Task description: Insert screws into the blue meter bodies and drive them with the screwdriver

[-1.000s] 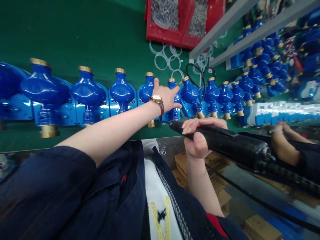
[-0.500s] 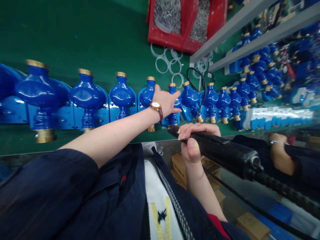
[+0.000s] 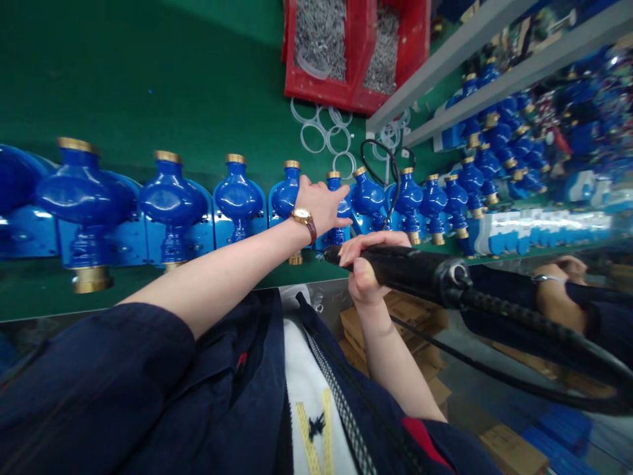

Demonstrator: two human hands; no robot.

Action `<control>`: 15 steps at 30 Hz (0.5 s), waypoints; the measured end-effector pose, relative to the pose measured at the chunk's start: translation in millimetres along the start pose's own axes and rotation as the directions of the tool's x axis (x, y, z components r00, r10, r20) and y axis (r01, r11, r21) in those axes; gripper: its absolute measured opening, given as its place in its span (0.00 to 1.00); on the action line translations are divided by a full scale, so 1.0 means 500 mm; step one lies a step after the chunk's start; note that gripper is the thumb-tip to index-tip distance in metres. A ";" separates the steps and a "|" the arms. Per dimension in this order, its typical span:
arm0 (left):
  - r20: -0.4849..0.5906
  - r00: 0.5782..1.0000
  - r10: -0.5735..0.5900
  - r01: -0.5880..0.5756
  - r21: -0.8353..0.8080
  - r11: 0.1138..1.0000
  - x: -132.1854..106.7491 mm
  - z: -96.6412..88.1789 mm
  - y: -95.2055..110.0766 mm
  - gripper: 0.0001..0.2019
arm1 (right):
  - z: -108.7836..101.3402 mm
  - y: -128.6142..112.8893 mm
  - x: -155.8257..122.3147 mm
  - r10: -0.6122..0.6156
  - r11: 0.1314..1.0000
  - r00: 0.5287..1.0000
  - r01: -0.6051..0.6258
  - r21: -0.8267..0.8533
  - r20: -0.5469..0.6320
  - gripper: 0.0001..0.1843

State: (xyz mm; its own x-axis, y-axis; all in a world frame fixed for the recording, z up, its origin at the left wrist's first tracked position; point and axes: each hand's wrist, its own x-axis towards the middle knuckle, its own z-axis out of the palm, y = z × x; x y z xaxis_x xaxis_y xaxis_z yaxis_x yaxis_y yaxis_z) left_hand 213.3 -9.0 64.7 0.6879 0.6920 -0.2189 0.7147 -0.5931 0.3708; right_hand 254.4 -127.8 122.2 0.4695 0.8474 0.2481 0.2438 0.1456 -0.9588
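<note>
My left hand (image 3: 319,206), with a wristwatch (image 3: 302,215) on its wrist, rests over a blue fitting with brass ends (image 3: 334,188). Thumb and forefinger are stretched apart across its rounded body. The other fingers are partly hidden. My right hand (image 3: 368,264) is wrapped round a black power screwdriver (image 3: 415,270), its tip pointing left at the bench edge, just below the fitting. Whether the tip touches anything, I cannot tell. Immediately left of my left hand stands another blue fitting (image 3: 285,194), partly covered by the hand.
More blue fittings (image 3: 239,201) line the green bench (image 3: 148,86) on both sides. Red bins (image 3: 356,99) of small metal screws stand at the back, with clear rings (image 3: 313,138) before them. Grey bars (image 3: 445,66) slant at right. A co-worker's hand (image 3: 554,290) appears at far right.
The screwdriver's rear end has swung up and left, and its cable now curves at lower right. My left hand keeps its place over the fitting. The whole view has shifted slightly.
</note>
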 end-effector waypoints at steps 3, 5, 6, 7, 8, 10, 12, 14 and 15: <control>0.000 1.000 0.008 -0.008 0.059 0.998 0.000 -0.001 -0.002 0.33 | 0.002 -0.001 -0.009 -0.004 1.000 1.000 0.003 -0.024 -0.013 0.12; -0.001 1.000 0.011 -0.011 0.092 0.996 0.000 -0.001 -0.004 0.33 | -0.008 -0.020 -0.009 -0.014 1.000 1.000 0.014 0.021 -0.009 0.12; 0.002 1.000 0.014 -0.014 0.101 0.995 0.000 -0.002 -0.004 0.33 | -0.019 -0.033 -0.006 -0.031 0.998 0.999 0.033 0.061 -0.024 0.12; 0.008 1.000 0.015 -0.016 0.106 0.994 0.000 -0.002 -0.005 0.33 | -0.033 -0.048 -0.001 -0.061 0.992 0.996 0.067 0.103 -0.062 0.12; 0.014 1.000 0.014 -0.016 0.107 0.994 0.000 -0.003 -0.005 0.33 | -0.049 -0.061 0.005 -0.099 0.985 0.988 0.114 0.132 -0.115 0.12; 0.026 1.000 0.008 -0.011 0.107 0.994 -0.001 -0.005 -0.005 0.33 | -0.084 -0.078 0.018 -0.165 0.971 0.964 0.195 0.137 -0.208 0.14; 0.033 0.999 -0.004 0.000 0.107 0.994 -0.002 -0.007 -0.006 0.34 | -0.111 -0.074 0.026 -0.184 0.973 0.950 0.213 0.094 -0.254 0.14; 0.037 0.999 -0.013 0.009 0.105 0.994 -0.003 -0.009 -0.006 0.34 | -0.125 -0.054 0.028 -0.158 0.981 0.948 0.181 0.062 -0.276 0.12; 0.040 0.999 -0.016 0.012 0.102 0.995 -0.004 -0.009 -0.006 0.34 | -0.127 -0.041 0.027 -0.143 0.984 0.945 0.167 0.057 -0.294 0.11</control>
State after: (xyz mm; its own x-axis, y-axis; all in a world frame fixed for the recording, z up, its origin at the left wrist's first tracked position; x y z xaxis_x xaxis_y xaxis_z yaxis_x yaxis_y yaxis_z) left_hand 209.1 -6.7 68.0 0.6809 0.6844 -0.2607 0.7320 -0.6238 0.2740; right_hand 309.6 -151.6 154.0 0.6584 0.6295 0.4126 0.2701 0.3140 -0.9102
